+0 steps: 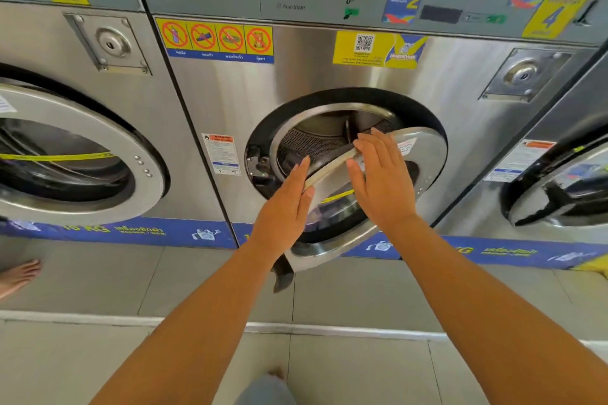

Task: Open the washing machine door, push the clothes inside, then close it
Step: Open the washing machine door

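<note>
Swinging ajar, door (388,194) hinged right, free edge pointing left and near. Left hand (286,207) flat against free edge; right hand (381,181) flat on outer face; neither clamped.

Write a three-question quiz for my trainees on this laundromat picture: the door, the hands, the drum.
1. True or false: the door of the middle washing machine is fully shut.
2. Which hand lies flat on the door's outer face: A) left hand B) right hand?
3. Fill in: the part of the drum that shows holds no ___.

Key: 1 false, it stands partly open. 2 B; the left hand is at the door's edge. 3 clothes.
</note>
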`<state>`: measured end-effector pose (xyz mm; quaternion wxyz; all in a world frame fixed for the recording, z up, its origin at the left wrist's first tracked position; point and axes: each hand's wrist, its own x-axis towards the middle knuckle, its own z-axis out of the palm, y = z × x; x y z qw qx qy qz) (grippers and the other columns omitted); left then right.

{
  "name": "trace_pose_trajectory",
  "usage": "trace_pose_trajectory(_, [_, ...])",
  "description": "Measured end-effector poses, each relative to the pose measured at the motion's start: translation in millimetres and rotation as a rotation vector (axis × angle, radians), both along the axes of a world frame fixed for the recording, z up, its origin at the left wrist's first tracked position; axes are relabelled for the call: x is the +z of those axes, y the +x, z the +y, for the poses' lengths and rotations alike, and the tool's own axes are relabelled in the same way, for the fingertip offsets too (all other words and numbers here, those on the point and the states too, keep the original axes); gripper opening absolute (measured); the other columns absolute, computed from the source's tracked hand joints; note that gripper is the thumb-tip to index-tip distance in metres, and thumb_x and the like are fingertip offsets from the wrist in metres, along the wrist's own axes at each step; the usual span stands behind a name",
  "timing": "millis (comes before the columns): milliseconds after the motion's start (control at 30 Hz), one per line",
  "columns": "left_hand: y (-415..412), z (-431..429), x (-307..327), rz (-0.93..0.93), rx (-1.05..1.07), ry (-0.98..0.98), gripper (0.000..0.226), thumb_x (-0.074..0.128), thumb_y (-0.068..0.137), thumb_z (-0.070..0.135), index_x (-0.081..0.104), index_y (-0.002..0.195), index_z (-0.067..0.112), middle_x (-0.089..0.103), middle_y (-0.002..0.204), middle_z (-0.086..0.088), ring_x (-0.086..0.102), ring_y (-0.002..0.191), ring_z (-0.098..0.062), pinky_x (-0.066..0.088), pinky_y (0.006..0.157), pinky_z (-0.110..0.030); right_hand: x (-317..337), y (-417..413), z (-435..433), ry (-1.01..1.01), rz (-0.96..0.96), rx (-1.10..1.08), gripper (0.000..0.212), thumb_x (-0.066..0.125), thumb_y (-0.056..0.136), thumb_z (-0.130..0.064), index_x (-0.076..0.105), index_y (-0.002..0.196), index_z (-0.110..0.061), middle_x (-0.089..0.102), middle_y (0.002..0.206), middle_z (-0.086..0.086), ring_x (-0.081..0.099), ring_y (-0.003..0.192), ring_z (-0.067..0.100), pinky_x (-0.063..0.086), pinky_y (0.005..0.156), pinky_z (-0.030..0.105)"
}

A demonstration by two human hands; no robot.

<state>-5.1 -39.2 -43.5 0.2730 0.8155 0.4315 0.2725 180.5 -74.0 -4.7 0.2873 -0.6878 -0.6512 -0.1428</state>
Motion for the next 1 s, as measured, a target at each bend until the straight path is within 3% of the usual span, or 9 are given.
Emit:
trace_pose_trajectory(100, [2.8, -23.8, -1.3, -0.014, 0.010, -0.003, 0.056, 0.028, 0.101, 0.041, 0.005, 0.152, 0.038, 0.044, 0.149, -0.002, 0.055, 0.125, -0.021, 0.047, 0.094, -0.025, 6.3, -1.7, -11.9, -0.077, -0.040, -0.049, 0.051, 0.032, 0.100, -0.042, 0.054, 0.133, -0.010, 0.051, 0.143, 0.009, 0.037, 0.140, 0.026, 0.023, 0.118, 0.040])
trace_pose_trajectory(200, [6.2, -43.3, -2.1, -0.017, -0.006, 0.012, 0.054, 0.032, 0.102, 0.035, 0.012, 0.153, 0.032, 0.042, 0.151, -0.002, 0.055, 0.125, -0.022, 0.049, 0.097, -0.032, 11.0, -2.0, -19.4, -0.193, -0.047, -0.081, 0.059, 0.023, 0.100, -0.050, 0.043, 0.143, -0.015, 0.037, 0.154, 0.007, 0.024, 0.146, 0.026, 0.010, 0.119, 0.038])
trace_pose_trajectory(333, [10.7, -69.9, -3.7, 0.022, -0.057, 0.060, 0.054, 0.033, 0.102, 0.036, 0.016, 0.152, 0.029, 0.044, 0.149, -0.005, 0.056, 0.125, -0.023, 0.053, 0.096, -0.035, 7.5, 2.8, -43.2, -0.192, -0.007, -0.098, 0.056, 0.030, 0.101, -0.045, 0.037, 0.147, -0.014, 0.028, 0.158, 0.006, 0.014, 0.149, 0.024, 0.007, 0.120, 0.039])
trace_pose_trajectory(433, [18.1, -87.6, -3.9, 0.038, -0.149, 0.127, 0.054, 0.032, 0.102, 0.035, 0.015, 0.153, 0.026, 0.026, 0.159, 0.002, 0.031, 0.145, -0.019, 0.039, 0.112, -0.037, 5.5, 8.6, -65.3, -0.164, 0.005, -0.107, 0.054, 0.031, 0.100, -0.040, 0.039, 0.146, -0.013, 0.029, 0.158, 0.007, 0.015, 0.149, 0.024, 0.008, 0.120, 0.039])
trace_pose_trajectory(567, [28.6, -110.7, -10.7, 0.061, -0.223, 0.089, 0.070, 0.024, 0.096, 0.056, 0.010, 0.154, 0.020, 0.008, 0.163, 0.002, 0.004, 0.151, -0.012, 0.014, 0.123, -0.033, 4.4, 19.6, -89.9, -0.184, 0.019, -0.119, 0.053, 0.030, 0.100, -0.034, 0.034, 0.148, -0.012, 0.025, 0.159, 0.006, 0.012, 0.150, 0.022, 0.009, 0.121, 0.039])
trace_pose_trajectory(667, [37.0, -123.8, -13.2, 0.072, -0.207, 0.027, 0.087, 0.022, 0.088, 0.069, 0.005, 0.155, 0.015, 0.004, 0.164, -0.002, 0.001, 0.151, -0.013, 0.007, 0.122, -0.031, 4.9, 26.1, -104.5, -0.189, 0.039, -0.133, 0.053, 0.032, 0.101, -0.031, 0.028, 0.150, -0.012, 0.020, 0.161, 0.006, 0.008, 0.150, 0.021, 0.009, 0.122, 0.038])
trace_pose_trajectory(900, [51.8, -145.3, -0.9, 0.123, -0.252, -0.110, 0.074, 0.036, 0.096, 0.051, 0.000, 0.154, 0.021, 0.001, 0.164, 0.002, -0.001, 0.150, -0.010, 0.006, 0.124, -0.033, 3.0, 31.4, -122.0, -0.213, 0.083, -0.143, 0.060, 0.032, 0.099, -0.034, 0.019, 0.153, -0.011, 0.012, 0.163, 0.005, 0.004, 0.150, 0.020, 0.011, 0.122, 0.041])
trace_pose_trajectory(1000, [54.1, -143.2, -5.4, 0.127, -0.259, -0.151, 0.081, 0.032, 0.092, 0.061, -0.001, 0.154, 0.023, -0.001, 0.164, 0.006, -0.002, 0.150, -0.008, 0.007, 0.124, -0.035, 4.0, 32.8, -125.8, -0.223, 0.082, -0.138, 0.059, 0.032, 0.101, -0.031, 0.015, 0.154, -0.011, 0.010, 0.163, 0.006, 0.003, 0.150, 0.020, 0.010, 0.123, 0.039])
